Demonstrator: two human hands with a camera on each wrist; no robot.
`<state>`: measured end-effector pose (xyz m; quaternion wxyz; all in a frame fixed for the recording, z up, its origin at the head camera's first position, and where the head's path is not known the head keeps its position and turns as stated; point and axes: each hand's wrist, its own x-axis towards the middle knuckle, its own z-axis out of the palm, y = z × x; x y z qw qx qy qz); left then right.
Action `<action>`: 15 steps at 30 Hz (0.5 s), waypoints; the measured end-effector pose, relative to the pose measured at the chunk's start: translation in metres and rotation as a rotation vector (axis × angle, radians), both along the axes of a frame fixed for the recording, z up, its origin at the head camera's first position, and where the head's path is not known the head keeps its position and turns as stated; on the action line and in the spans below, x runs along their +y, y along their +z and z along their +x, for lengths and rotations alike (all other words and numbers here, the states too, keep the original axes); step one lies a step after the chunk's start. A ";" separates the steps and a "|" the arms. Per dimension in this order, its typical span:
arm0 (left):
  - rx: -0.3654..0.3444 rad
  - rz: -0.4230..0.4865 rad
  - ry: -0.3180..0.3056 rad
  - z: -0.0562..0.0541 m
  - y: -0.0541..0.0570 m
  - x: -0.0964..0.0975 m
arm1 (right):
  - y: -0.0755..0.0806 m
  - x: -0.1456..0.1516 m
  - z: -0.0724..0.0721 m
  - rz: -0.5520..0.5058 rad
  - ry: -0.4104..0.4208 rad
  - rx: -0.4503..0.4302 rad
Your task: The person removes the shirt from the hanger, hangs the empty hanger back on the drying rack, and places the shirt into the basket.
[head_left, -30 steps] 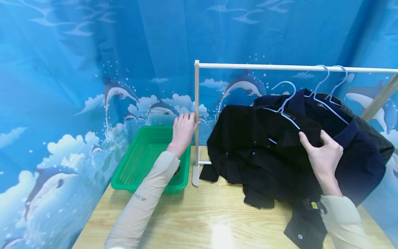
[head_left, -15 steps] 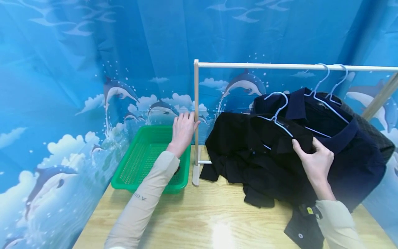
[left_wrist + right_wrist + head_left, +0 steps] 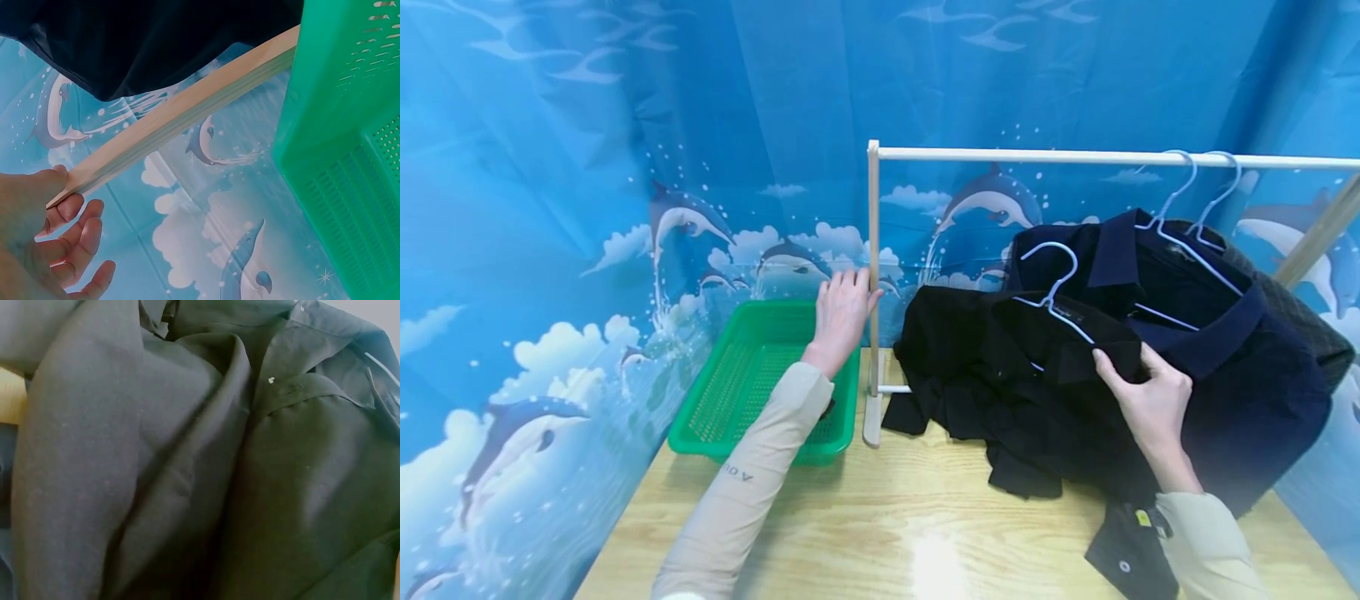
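My left hand (image 3: 841,321) holds the upright wooden post (image 3: 874,225) of the clothes rack. In the left wrist view, the thumb and index finger pinch the post, while the other fingers curl loosely beside it. A black shirt (image 3: 1000,375) on a light blue hanger (image 3: 1051,292) lies slumped against the table, its hanger hook below the rail and apart from it. My right hand (image 3: 1150,408) pinches that shirt at the collar near the hanger's right arm. The right wrist view is filled by the shirt's dark cloth (image 3: 187,462); the hand is nearly all hidden there.
Behind the black shirt, a navy shirt (image 3: 1247,375) and a dark grey garment (image 3: 1292,317) hang from the white rail (image 3: 1037,156) on blue hangers. A green basket (image 3: 722,400) stands left of the post on the wooden table (image 3: 880,525). A blue dolphin-print curtain (image 3: 700,125) surrounds everything.
My right hand has moved down and left with the black shirt and its hanger, so the hook sits farther below the rail. My left hand has stayed on the post.
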<state>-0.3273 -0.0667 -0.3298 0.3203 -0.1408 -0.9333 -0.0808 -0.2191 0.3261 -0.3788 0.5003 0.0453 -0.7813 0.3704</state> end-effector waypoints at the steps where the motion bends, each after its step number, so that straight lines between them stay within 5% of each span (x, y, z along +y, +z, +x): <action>1: -0.001 0.000 0.001 0.000 0.000 0.000 | 0.000 0.000 0.000 0.002 0.002 0.002; 15: -0.043 0.005 0.014 0.000 0.001 0.000 | -0.009 -0.005 0.004 0.002 0.031 -0.018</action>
